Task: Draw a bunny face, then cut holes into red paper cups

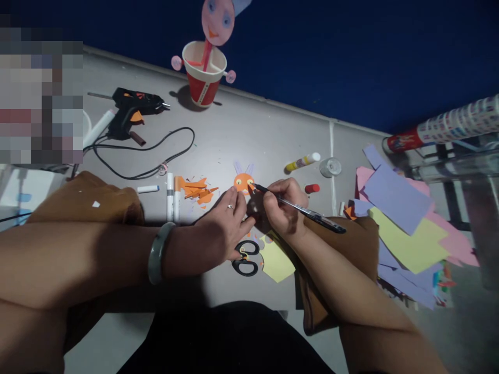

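A small orange paper face [244,178] with light purple ears and pale yellow eyes lies on the table. My left hand [223,224] rests flat with fingers stretched, its fingertips touching the lower left edge of the face. In my right hand [286,203] is a black pen [316,218], its tip at the right eye of the face. Black-handled scissors [246,267] lie below my left hand, their blades hidden. Beside them is a yellow paper piece [277,261]. Orange paper scraps [200,191] lie left of the face, near white and orange markers [170,195].
Up left lies a black glue gun [134,106] with a looping cord. A red and white paper cup [203,85] holds a pink paper face. A glue stick [302,162], a red cap [312,188] and coloured paper sheets [399,197] are on the right.
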`<state>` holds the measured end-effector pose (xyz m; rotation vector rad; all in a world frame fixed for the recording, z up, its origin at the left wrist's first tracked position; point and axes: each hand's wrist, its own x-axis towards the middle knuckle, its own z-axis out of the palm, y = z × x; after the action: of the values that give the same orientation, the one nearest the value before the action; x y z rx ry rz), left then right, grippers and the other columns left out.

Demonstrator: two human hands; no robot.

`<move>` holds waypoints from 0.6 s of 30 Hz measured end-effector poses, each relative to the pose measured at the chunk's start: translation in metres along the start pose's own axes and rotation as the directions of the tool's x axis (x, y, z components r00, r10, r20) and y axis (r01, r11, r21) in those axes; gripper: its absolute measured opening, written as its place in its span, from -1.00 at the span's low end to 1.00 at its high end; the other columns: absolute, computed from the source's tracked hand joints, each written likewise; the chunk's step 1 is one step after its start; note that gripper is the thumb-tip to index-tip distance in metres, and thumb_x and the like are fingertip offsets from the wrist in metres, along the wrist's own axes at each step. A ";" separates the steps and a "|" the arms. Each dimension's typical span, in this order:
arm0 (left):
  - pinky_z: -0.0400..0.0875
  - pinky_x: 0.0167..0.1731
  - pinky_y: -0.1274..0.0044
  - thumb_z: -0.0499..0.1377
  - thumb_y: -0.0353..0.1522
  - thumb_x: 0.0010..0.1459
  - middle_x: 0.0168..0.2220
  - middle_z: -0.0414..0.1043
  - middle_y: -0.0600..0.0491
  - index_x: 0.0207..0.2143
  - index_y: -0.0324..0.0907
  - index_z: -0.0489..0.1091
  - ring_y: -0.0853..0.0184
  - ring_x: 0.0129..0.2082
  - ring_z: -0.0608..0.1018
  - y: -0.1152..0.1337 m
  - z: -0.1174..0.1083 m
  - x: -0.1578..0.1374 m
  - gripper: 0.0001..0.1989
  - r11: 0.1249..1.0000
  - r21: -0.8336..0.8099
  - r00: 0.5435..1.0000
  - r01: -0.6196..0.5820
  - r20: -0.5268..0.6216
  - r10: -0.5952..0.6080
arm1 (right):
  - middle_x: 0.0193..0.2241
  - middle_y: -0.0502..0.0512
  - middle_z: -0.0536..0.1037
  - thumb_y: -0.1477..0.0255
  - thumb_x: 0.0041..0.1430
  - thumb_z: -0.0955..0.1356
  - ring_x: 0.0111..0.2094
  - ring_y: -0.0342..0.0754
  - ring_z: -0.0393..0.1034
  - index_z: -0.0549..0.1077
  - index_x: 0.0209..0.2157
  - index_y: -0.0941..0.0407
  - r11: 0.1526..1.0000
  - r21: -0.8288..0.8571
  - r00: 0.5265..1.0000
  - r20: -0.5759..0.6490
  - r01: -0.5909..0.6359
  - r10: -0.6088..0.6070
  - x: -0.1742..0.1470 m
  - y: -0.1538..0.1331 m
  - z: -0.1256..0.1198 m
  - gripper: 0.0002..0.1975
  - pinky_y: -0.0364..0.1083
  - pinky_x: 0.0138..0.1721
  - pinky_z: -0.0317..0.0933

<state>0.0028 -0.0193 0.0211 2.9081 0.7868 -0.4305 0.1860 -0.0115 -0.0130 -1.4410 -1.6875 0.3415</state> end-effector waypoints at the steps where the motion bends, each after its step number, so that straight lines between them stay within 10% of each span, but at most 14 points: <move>1: -0.07 0.33 0.07 0.17 0.19 0.02 0.34 0.13 -0.35 0.28 -0.20 0.23 -0.28 0.32 0.23 0.000 0.000 0.000 -0.07 1.000 -0.004 1.000 -0.003 -0.002 0.003 | -0.58 -0.09 0.43 0.46 0.08 0.35 -0.56 -0.14 0.32 0.31 -0.42 0.05 1.000 -0.007 1.000 0.001 0.000 0.000 0.000 -0.001 0.000 -0.91 -0.11 -0.51 0.23; 18: -0.08 0.35 0.08 0.16 0.20 0.01 0.33 0.17 -0.33 0.22 -0.24 0.28 -0.26 0.33 0.21 0.002 0.008 -0.001 -0.09 1.000 0.013 0.996 0.007 -0.087 -0.006 | -0.49 -0.04 0.54 0.42 0.15 0.36 -0.52 -0.13 0.42 0.38 -0.31 0.06 0.999 0.042 0.983 0.180 0.035 -0.042 -0.004 0.002 0.006 -0.94 -0.13 -0.48 0.32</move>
<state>0.0009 -0.0225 0.0143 2.9547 0.8076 -0.3124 0.1825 -0.0125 -0.0200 -1.3819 -1.8412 0.4942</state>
